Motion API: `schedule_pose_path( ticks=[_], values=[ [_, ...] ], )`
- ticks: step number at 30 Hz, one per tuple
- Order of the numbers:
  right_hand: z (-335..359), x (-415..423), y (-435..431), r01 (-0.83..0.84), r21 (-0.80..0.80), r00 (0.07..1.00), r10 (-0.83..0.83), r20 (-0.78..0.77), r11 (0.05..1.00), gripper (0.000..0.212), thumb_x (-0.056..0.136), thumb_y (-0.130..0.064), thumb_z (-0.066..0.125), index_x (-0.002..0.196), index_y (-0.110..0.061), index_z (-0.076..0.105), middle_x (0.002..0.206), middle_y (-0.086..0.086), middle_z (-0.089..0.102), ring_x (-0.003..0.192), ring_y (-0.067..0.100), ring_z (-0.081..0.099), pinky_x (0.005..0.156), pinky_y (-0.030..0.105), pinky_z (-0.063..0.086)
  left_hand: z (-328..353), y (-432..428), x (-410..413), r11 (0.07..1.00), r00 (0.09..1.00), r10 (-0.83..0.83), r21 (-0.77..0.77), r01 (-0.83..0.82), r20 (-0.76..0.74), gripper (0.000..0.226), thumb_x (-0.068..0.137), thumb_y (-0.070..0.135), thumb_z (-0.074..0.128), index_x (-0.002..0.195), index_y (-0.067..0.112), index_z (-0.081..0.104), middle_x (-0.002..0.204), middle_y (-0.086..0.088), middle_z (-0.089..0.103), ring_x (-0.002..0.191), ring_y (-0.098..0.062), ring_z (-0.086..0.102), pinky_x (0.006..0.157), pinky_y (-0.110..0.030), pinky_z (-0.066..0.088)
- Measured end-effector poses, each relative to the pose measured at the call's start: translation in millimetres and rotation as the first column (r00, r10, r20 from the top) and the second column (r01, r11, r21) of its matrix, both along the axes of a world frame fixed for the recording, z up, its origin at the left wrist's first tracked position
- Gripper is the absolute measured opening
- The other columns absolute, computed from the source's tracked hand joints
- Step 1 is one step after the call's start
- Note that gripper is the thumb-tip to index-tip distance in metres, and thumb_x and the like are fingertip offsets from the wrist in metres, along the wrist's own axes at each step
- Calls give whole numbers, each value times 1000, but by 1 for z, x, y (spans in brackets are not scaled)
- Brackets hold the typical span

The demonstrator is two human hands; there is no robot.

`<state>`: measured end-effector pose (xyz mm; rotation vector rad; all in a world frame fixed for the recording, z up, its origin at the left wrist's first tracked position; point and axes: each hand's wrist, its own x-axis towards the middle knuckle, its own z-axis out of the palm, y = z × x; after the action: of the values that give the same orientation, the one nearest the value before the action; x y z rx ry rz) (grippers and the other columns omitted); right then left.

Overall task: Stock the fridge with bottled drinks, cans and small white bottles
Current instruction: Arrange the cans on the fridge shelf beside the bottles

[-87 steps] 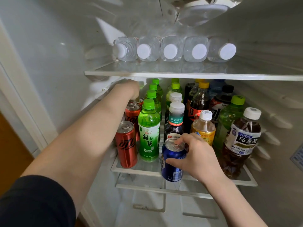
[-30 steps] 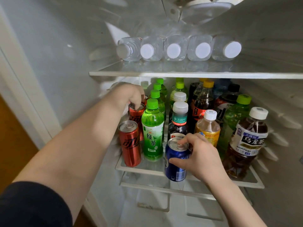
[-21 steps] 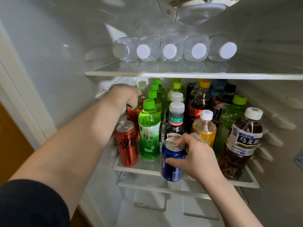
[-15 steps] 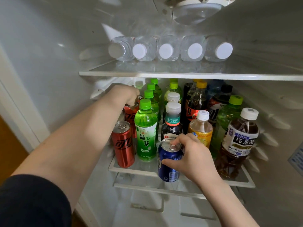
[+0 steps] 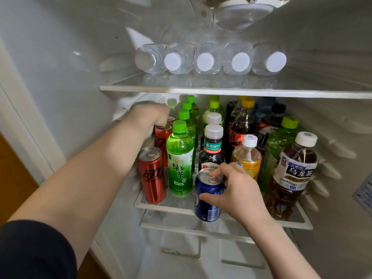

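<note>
My right hand (image 5: 234, 190) grips a blue can (image 5: 207, 198) at the front edge of the middle shelf (image 5: 161, 206), just before a dark bottle with a grey cap (image 5: 212, 146). My left hand (image 5: 151, 115) reaches deep along the left wall and is closed over the top of a red can (image 5: 162, 135) in the second row. Another red can (image 5: 152, 174) stands free at the front left, beside a green tea bottle (image 5: 180, 158). Several clear water bottles (image 5: 205, 59) with white caps lie on the upper shelf (image 5: 221, 90).
The middle shelf is packed with green, brown, yellow and dark bottles; a brown oolong tea bottle (image 5: 293, 174) stands at the front right. A lamp housing (image 5: 241, 13) hangs from the fridge ceiling. Below is a lower compartment (image 5: 201, 258). The fridge's door frame (image 5: 26, 127) borders the left.
My left hand has drawn back from the rear of the shelf to the top of the second red can. My right hand still holds the blue can in the same spot.
</note>
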<state>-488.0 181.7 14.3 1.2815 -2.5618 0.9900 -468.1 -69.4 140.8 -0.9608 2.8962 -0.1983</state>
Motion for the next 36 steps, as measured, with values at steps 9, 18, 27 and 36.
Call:
schedule_pose_path(
  ticks=[9,18,27,36],
  values=[
    [2,1,0,7,-8,1000,-7,-3,1000,48,53,-45,83,82,-34,48,85,-16,45,73,7,46,55,14,29,5,15,42,976,992,107,194,-93,-61,35,83,13,65,117,8,60,108,-16,64,99,-32,63,89,-42,54],
    [0,5,0,21,-43,1000,-20,18,999,48,53,-41,85,83,-32,50,88,-11,49,74,8,47,58,23,32,-10,39,72,969,995,38,241,-59,89,33,69,38,76,91,15,66,78,0,69,60,-17,60,57,-22,47],
    [-1,7,1,12,-49,1000,-12,-3,999,48,53,-42,85,83,-33,48,90,-10,51,76,8,48,61,24,34,-19,29,71,979,999,-33,202,36,-15,49,73,23,76,118,16,62,111,-3,64,97,-24,62,89,-37,52],
    [-2,8,2,6,-65,1000,-7,-12,998,49,52,-40,85,83,-32,48,91,-10,51,76,8,48,64,25,37,-18,24,57,983,996,-41,173,54,-79,45,78,24,73,118,6,61,122,-8,62,99,-24,59,77,-29,45]
  ],
)
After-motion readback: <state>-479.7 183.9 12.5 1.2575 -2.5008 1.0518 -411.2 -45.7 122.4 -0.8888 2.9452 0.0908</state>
